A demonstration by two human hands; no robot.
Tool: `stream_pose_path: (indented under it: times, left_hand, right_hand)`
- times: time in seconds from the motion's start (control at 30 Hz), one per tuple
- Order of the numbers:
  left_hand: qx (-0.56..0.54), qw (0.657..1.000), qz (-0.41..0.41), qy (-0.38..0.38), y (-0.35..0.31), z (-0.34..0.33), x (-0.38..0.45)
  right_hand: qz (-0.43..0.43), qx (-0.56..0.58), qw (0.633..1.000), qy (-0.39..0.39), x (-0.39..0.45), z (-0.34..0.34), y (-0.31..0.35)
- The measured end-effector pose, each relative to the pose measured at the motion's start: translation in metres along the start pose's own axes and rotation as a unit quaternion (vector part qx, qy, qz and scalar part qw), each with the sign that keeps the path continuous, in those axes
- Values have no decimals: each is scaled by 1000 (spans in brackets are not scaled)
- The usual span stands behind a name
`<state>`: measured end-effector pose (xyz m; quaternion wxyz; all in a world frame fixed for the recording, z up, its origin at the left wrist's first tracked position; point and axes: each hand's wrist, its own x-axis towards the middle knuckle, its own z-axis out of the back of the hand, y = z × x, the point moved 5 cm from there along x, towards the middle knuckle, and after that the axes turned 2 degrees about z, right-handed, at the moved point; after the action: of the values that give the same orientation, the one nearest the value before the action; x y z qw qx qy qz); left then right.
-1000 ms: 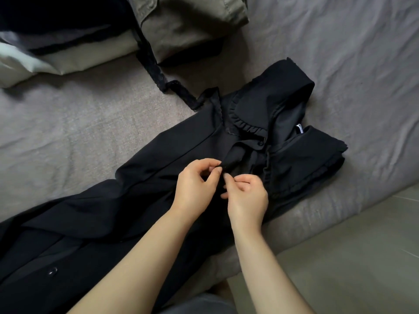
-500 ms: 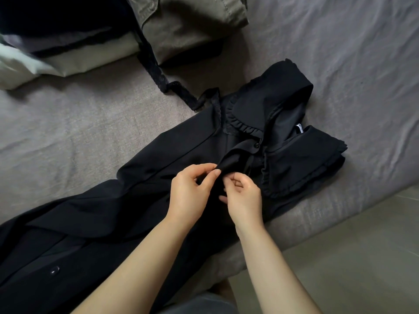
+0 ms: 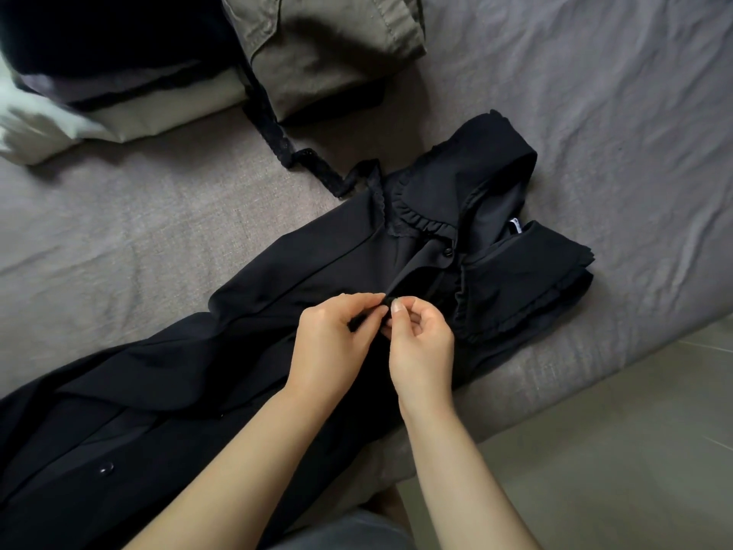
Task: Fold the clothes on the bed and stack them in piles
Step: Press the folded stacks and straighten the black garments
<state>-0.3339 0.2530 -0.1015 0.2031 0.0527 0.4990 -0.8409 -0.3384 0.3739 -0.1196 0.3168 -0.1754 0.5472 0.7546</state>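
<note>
Head view: the black dress [image 3: 277,311] lies spread on the bed [image 3: 595,113], running from the lower left corner of the frame up to its ruffled collar [image 3: 496,200] right of centre. It is laid face up with the front placket in reach, which suits closing it before any fold is made.

At the centre of the frame the two hands meet over that placket. The left hand [image 3: 333,343] pinches the edge of the cloth between thumb and forefinger, seemingly to keep the buttonhole side taut. The right hand [image 3: 420,343] has its fingers curled, thumb and forefinger nipping a small dark button [image 3: 395,300] right where the left fingertips are. My reading is that this button is being fastened; whether it has gone through the hole cannot be told. One button [image 3: 447,252] above it, just under the collar, looks done up, and another [image 3: 106,468] shows far down the skirt at lower left, so buttoning seems only partly done.

A lace strap [image 3: 277,140] trails from the collar area toward the upper left, where it meets a folded olive garment [image 3: 329,57] at top centre. Beside that, in the upper left corner, sits a pile [image 3: 119,73] of dark and pale clothes, apparently finished stacks kept clear of the working space. Floor [image 3: 614,450] shows at lower right, past the bed's edge.
</note>
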Motion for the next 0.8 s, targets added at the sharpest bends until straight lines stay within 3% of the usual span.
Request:
stream_pose_path:
  times: [0.1,0.2,0.33,0.43,0.57,0.8]
  left_hand:
    - [47,998,-43,-20,-2,-1,-3]
    - [37,998,-45,-21,-5,-1,-7]
    - [-116,989,94,4,-1,2,-4]
    - [-168,973,158,8,-5,0,-3]
    - [-126,986,101,-45,-16,5,-8]
    - [3,999,-23,-43,-20,7,-4]
  right_hand:
    - [-31,24,999,8,2,-2,1]
    - [-93,152,983,51,1,-4,3]
    - [-96,203,969,98,-4,-4,6]
    - [-85,224,961,137,-7,-9,7]
    - [-98,242,956,131,-8,-11,6]
    - [-70,189,969,140,-8,-4,12]
